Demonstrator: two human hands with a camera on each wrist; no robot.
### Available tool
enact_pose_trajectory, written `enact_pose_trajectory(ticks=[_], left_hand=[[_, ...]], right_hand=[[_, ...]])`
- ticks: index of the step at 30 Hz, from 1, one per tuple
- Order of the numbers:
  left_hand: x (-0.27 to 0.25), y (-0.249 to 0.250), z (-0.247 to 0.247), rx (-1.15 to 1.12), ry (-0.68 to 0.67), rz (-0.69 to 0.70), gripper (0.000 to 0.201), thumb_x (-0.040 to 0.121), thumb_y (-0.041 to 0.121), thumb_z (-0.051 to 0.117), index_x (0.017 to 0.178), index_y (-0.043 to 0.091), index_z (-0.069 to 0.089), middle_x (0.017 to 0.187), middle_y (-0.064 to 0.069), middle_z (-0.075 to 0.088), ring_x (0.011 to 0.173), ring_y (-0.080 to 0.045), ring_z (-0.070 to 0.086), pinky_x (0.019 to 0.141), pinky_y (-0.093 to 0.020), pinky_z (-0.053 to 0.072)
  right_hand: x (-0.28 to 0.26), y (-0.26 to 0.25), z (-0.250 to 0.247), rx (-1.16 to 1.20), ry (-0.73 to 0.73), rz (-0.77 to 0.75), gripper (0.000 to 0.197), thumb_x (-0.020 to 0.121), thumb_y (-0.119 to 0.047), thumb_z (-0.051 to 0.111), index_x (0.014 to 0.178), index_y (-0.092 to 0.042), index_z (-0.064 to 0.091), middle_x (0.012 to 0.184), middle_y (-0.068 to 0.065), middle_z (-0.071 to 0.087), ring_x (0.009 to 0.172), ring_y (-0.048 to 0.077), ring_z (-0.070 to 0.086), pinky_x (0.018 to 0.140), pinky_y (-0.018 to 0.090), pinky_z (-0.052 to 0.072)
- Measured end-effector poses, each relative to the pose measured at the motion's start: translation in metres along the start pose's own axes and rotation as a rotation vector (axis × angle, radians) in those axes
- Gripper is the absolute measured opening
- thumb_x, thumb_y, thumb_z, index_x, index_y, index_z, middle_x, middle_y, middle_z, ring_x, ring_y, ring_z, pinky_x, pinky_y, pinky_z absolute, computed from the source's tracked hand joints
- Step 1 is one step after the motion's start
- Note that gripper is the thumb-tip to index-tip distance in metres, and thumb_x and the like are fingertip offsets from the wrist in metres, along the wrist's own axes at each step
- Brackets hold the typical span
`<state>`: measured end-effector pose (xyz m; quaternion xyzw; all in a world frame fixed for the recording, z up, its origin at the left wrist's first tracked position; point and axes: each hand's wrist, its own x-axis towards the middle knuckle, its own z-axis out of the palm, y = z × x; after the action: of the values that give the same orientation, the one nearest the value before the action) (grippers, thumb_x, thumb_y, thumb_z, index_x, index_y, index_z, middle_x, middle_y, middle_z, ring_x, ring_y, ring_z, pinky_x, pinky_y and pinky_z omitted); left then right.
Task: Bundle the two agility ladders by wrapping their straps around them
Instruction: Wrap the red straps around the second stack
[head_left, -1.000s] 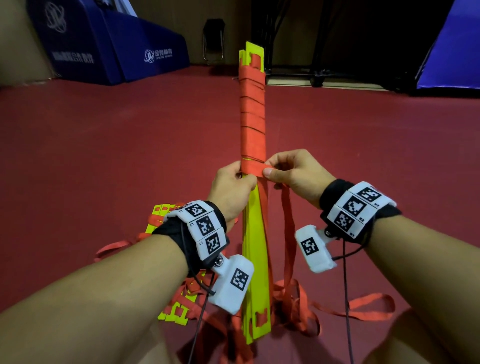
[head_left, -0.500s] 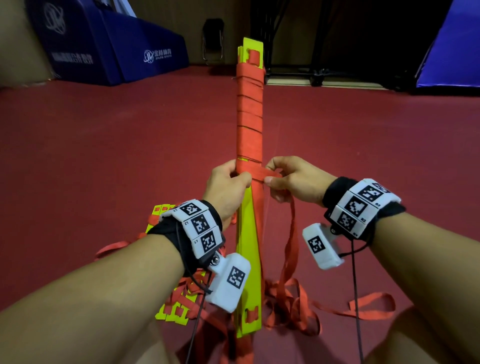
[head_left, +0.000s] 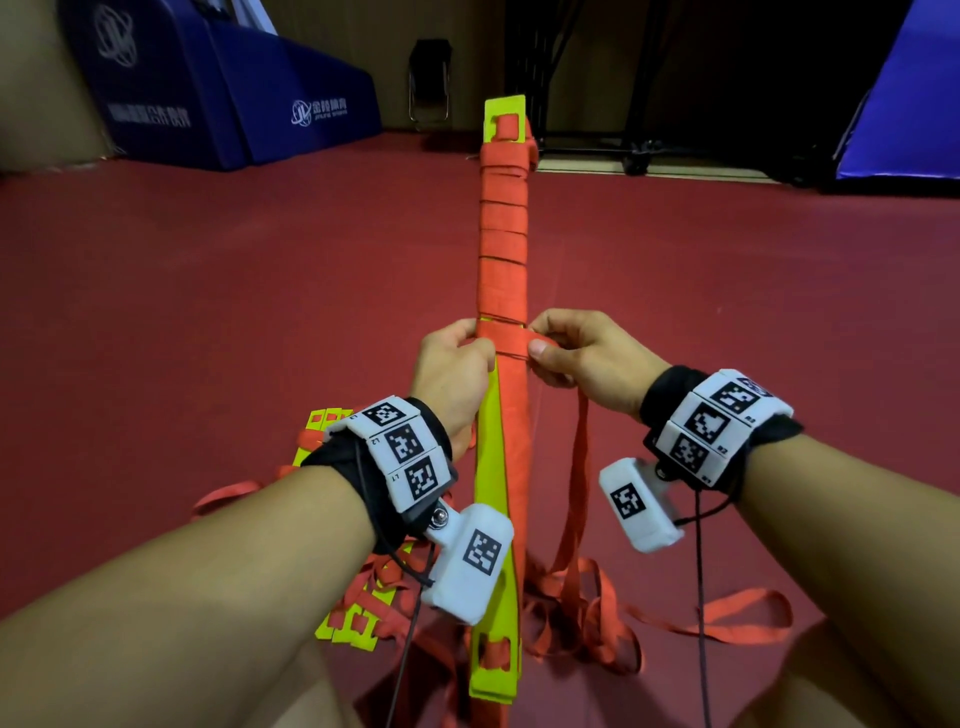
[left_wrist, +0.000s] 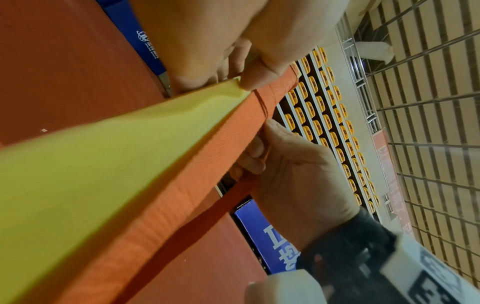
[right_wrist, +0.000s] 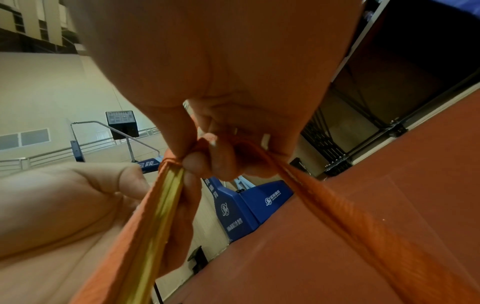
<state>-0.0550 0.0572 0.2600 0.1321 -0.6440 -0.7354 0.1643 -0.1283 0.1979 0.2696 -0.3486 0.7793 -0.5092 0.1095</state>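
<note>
Both hands on ladder bundle (head_left: 503, 270), left hand (head_left: 453, 371) gripping, right hand (head_left: 582, 358) pinching strap (head_left: 574, 467) (orange).

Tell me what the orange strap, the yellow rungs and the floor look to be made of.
Strap: woven fabric webbing, matte; a fine ribbed weave shows in the left wrist view, and it hangs limp.
Rungs: probably thin plastic, smooth with a slight sheen, flat with clean cut edges.
Floor: looks like matte red rubber or vinyl sports flooring; I cannot say which.

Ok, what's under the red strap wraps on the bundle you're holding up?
Stacked yellow rungs: bare below the hands and poking out at the top end. Under the red strap wraps they're covered, so their state there can't be seen. Left hand grips the stack; right hand pinches the strap.
</note>
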Motion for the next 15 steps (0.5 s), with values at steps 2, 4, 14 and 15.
enact_pose_trajectory(ticks=[2,4,14,15], left_hand=[[-0.002,0.002,0.001,-0.009,0.0,0.012,0.037,0.083,-0.014,0.037,0.086,0.006,0.068,0.057,-0.01,0.051,0.045,-0.018,0.043,0.046,-0.024,0.036],[-0.004,0.002,0.002,-0.014,-0.007,0.03,0.04,0.084,-0.012,0.037,0.081,0.011,0.07,0.054,-0.005,0.056,0.045,-0.017,0.048,0.046,-0.024,0.039],[-0.005,-0.003,0.004,0.029,-0.068,-0.01,0.027,0.095,-0.005,0.046,0.102,0.004,0.07,0.07,-0.01,0.069,0.061,-0.024,0.068,0.049,-0.022,0.049],[-0.005,-0.004,0.003,0.017,-0.061,-0.015,0.026,0.094,-0.004,0.047,0.103,0.003,0.07,0.071,-0.01,0.07,0.061,-0.025,0.069,0.049,-0.023,0.05]], right_hand=[[0.0,-0.003,0.003,0.025,-0.014,-0.029,0.02,0.102,-0.001,0.05,0.085,-0.012,0.054,0.066,0.003,0.054,0.052,0.006,0.048,0.055,0.018,0.04],[-0.001,-0.007,0.006,0.051,-0.013,-0.062,0.02,0.101,0.0,0.052,0.084,-0.011,0.052,0.066,0.004,0.056,0.053,0.007,0.048,0.055,0.019,0.04],[-0.006,-0.015,0.01,0.02,0.078,-0.055,0.017,0.094,-0.007,0.066,0.079,-0.006,0.058,0.061,0.006,0.061,0.055,0.012,0.057,0.06,0.024,0.048],[-0.006,-0.014,0.011,0.018,0.086,-0.045,0.017,0.094,-0.009,0.067,0.079,-0.007,0.06,0.062,0.008,0.062,0.057,0.014,0.058,0.062,0.027,0.049]])
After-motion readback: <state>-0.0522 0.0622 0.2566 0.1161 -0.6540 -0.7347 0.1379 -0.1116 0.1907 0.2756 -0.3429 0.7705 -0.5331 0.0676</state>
